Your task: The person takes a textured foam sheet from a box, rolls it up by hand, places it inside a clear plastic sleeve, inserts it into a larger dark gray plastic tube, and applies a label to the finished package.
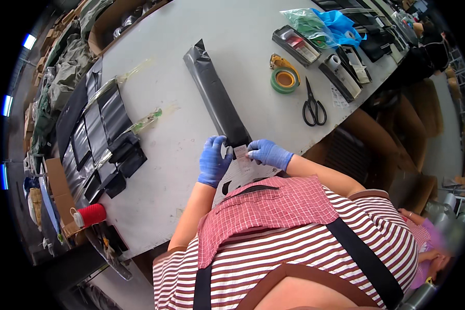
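A long, narrow package in black plastic lies on the table, its near end close to my body. At that end, a small white paper label hangs over the front. My left hand, in a blue glove, curls its fingers and thumb against the package's near left corner. Also blue-gloved, my right hand pinches the label's right edge between thumb and fingers. White printed sheeting shows below the label, partly hidden by my checked apron.
Right of the package are black scissors, tape rolls and long boxes beside blue plastic. Flat black plastic pieces with tape strips lie left, near a red thread spool. Another person's hand shows at right.
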`<state>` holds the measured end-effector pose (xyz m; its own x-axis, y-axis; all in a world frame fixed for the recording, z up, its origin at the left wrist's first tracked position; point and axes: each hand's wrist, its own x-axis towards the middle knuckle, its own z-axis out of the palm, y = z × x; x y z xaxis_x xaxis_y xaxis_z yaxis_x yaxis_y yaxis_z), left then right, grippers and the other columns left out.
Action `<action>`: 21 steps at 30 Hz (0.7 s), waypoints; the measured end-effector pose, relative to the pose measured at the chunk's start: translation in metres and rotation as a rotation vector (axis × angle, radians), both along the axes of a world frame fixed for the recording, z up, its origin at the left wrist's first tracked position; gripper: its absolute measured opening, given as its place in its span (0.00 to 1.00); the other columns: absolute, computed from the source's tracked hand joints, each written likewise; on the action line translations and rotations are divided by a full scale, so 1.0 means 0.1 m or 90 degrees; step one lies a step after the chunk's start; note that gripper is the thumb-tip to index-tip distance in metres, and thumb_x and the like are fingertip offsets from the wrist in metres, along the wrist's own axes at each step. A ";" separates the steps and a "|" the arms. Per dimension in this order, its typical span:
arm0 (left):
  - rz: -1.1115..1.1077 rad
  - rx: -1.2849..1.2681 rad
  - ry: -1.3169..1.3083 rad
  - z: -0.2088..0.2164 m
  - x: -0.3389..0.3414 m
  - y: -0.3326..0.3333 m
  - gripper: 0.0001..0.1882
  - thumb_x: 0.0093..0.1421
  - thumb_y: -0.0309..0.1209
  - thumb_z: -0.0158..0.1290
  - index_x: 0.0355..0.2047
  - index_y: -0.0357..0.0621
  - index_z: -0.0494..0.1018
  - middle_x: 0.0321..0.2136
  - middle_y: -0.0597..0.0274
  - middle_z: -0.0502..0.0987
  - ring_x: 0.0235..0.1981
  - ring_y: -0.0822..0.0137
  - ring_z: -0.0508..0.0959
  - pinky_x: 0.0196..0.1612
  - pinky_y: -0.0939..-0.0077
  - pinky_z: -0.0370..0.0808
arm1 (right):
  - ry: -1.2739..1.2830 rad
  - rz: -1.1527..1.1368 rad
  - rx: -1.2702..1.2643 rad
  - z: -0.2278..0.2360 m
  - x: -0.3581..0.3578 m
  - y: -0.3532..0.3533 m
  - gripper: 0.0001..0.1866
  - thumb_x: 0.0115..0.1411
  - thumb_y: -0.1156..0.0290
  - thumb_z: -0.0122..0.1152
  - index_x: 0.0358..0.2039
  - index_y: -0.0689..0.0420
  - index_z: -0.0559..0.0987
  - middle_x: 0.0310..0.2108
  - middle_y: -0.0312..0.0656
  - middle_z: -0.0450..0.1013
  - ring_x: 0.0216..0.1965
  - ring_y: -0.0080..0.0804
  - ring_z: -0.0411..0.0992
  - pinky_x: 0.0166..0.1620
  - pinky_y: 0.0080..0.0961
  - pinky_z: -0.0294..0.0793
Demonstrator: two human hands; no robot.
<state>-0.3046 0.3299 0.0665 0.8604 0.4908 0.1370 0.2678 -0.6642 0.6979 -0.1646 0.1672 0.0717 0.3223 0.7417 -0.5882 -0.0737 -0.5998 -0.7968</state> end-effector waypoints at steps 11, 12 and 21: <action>-0.098 0.029 -0.014 -0.12 0.23 0.28 0.06 0.58 0.30 0.55 0.35 0.43 0.76 0.36 0.52 0.78 0.40 0.49 0.76 0.45 0.59 0.74 | -0.154 -0.077 0.015 -0.11 -0.07 0.25 0.12 0.59 0.63 0.61 0.32 0.60 0.82 0.26 0.44 0.78 0.27 0.36 0.75 0.35 0.32 0.74; -0.118 0.044 -0.011 -0.09 0.25 0.28 0.06 0.59 0.30 0.55 0.35 0.43 0.75 0.35 0.52 0.77 0.40 0.48 0.76 0.45 0.59 0.74 | -0.154 -0.080 0.006 -0.17 -0.04 0.30 0.11 0.59 0.64 0.60 0.32 0.60 0.82 0.25 0.44 0.78 0.27 0.35 0.75 0.35 0.32 0.74; -0.188 0.183 0.022 0.12 0.29 0.19 0.07 0.60 0.31 0.53 0.37 0.43 0.72 0.37 0.49 0.75 0.40 0.47 0.75 0.44 0.56 0.73 | 0.170 -0.518 0.119 -0.25 -0.18 0.60 0.07 0.60 0.69 0.58 0.27 0.57 0.78 0.20 0.38 0.74 0.18 0.26 0.70 0.21 0.26 0.69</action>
